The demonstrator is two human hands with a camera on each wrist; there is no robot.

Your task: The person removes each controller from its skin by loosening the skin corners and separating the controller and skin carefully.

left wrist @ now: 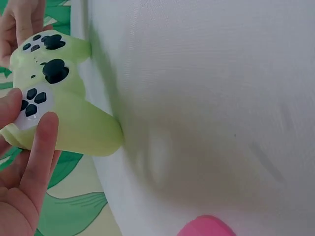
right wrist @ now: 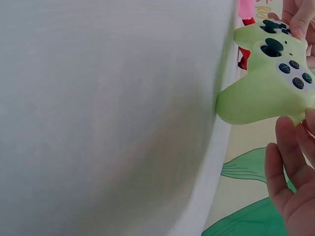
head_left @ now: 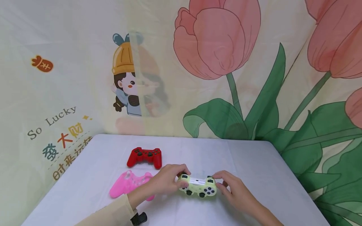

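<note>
green controller (head_left: 198,189): located to the right of the red controller (head_left: 145,155) and nearer the person, on or just above the table (head_left: 240,160); contact of its grip ends with the surface cannot be confirmed.

hands: the left hand (head_left: 171,179) holds the left end between thumb and fingers, beside the directional buttons (left wrist: 40,97). the right hand (head_left: 237,191) takes the right end in a narrow, light pinch at the shoulder corner.

step in hand, as judged: adjustment of the soft-looking outer skin (right wrist: 251,98); fitting or removal cannot be determined. the next move calls for one hand to brace its end while the other works the skin's edge.

clearances: the pink cover (head_left: 124,185) lies on the near side of the red controller, partly behind the left forearm (head_left: 139,194), and limits leftward travel. the far edge runs beyond the red controller, against the backdrop (head_left: 158,18). free room lies well right of the red controller, past the right hand, up to the slanting right edge.
</note>
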